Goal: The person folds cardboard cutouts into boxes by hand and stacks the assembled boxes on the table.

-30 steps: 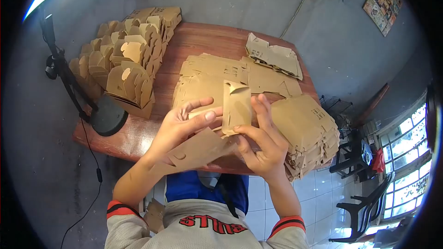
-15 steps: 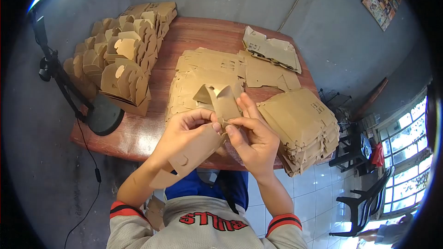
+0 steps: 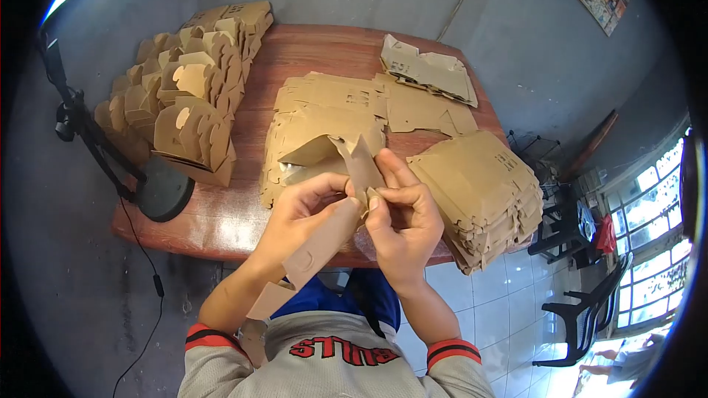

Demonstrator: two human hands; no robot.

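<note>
A partly folded cardboard box point(image 3: 322, 245) is held between both hands above the front edge of the table. My left hand point(image 3: 304, 210) grips it from the left, thumb on the panel and fingers curled behind. On the right side, my right hand point(image 3: 404, 225) pinches a small flap at the box's corner between thumb and fingers. One long panel with a curved slit slants down toward my lap, and another stands up between the hands. Just beyond lies a stack of flat cardboard blanks point(image 3: 324, 114).
Folded cardboard boxes point(image 3: 195, 114) crowd the table's left side. A second stack of blanks point(image 3: 479, 184) stands at right, with more flat cardboard point(image 3: 429, 74) behind. A lamp base point(image 3: 164, 188) sits at the left edge. A chair point(image 3: 582, 317) and a person's legs point(image 3: 608, 370) are at lower right.
The box has turned in my hands: its lower panel now shows narrower and more edge-on, and the upper flap opens further left. Both hands keep their hold. The view has shifted slightly.
</note>
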